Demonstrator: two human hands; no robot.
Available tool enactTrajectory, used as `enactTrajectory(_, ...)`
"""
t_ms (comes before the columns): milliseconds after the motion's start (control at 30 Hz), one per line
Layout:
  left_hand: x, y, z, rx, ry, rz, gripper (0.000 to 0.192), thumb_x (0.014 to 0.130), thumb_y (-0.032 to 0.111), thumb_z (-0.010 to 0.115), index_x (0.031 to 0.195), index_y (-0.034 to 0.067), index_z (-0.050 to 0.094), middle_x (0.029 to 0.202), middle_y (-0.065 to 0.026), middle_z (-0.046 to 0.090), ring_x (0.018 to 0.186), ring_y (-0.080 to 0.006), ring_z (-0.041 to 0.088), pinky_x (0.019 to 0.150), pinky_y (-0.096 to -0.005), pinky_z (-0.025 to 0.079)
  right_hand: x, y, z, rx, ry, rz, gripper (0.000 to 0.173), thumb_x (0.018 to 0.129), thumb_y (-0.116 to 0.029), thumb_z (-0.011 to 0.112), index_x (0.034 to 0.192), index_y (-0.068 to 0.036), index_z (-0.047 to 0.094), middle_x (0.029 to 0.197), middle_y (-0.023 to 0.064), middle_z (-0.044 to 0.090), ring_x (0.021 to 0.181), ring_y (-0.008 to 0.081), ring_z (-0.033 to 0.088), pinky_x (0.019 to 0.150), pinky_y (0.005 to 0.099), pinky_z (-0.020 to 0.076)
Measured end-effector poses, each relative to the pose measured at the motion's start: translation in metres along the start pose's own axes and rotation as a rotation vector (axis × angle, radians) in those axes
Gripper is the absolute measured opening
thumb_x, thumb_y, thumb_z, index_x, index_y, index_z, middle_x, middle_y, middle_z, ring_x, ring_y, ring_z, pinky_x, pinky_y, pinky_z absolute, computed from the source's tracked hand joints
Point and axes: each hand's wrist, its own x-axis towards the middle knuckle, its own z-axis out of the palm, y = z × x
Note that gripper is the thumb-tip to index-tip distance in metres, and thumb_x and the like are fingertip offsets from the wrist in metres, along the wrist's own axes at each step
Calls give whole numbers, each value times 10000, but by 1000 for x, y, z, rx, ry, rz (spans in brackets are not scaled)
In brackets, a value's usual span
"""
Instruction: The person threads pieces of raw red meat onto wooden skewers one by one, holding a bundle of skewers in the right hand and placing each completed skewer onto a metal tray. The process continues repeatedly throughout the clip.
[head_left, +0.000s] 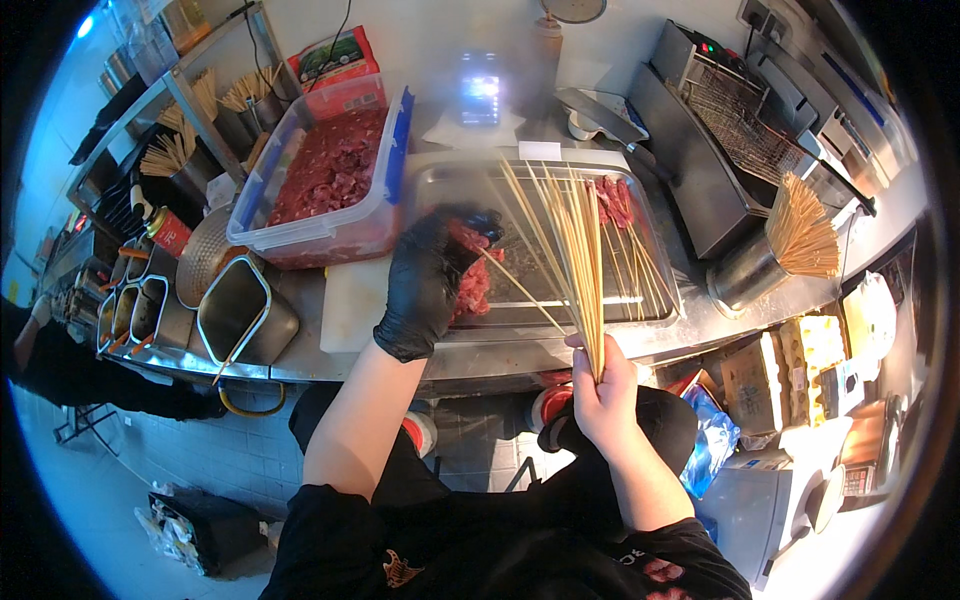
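My left hand (431, 274), in a black glove, grips a piece of raw red meat (469, 238) near the left end of a metal tray. One skewer's tip meets that meat, and its other end reaches my right hand. More raw meat (472, 291) lies beneath the gloved fingers. My bare right hand (607, 390) is closed around a fanned bundle of thin wooden skewers (589, 277) at the tray's front edge. Several skewers threaded with meat (616, 201) rest on the right side of the metal tray (652, 321).
A plastic tub (315, 238) of raw meat stands at the left, by a white cutting board (352, 300). A cleaver (600, 114) lies across a dish behind the tray. At the right are a deep fryer (701, 161) and a metal skewer holder (742, 277). A person's arm (26, 337) shows far left.
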Motion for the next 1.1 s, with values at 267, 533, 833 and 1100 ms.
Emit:
enactTrajectory(267, 0, -3, -4, -15, 17, -67, 300, 1059, 305, 512, 1060, 37, 647, 1017, -139, 684, 840, -230, 667, 736, -349, 566, 0, -3, -1, 47, 3, -8, 178, 965, -10, 543, 1121, -20, 628, 628, 32, 555, 564, 89, 542, 554, 259, 440)
enactTrajectory(533, 4, 4, -1, -213, 134, -17, 269, 1045, 269, 543, 1158, 47, 645, 1082, -106, 694, 977, -232, 676, 892, -378, 555, 0, -3, -5, 16, -14, 31, 204, 956, -20, 557, 1143, -22, 637, 625, 43, 579, 554, 99, 573, 555, 266, 469)
enactTrajectory(833, 5, 10, -3, 40, 14, 50, 267, 1012, 220, 582, 1178, 25, 660, 1096, -100, 704, 998, -211, 682, 905, -338, 556, 0, -7, 0, 51, 12, 5, 142, 974, 4, 531, 1077, -9, 628, 619, 6, 530, 556, 64, 495, 525, 251, 394)
enactTrajectory(1100, 4, 4, -3, 65, 29, 32, 236, 1003, 151, 609, 1195, 24, 663, 1083, -78, 716, 1005, -197, 701, 876, -305, 592, 0, -5, 2, 19, 17, -1, 147, 976, 7, 526, 1077, -15, 630, 605, 1, 513, 547, 59, 482, 517, 249, 381)
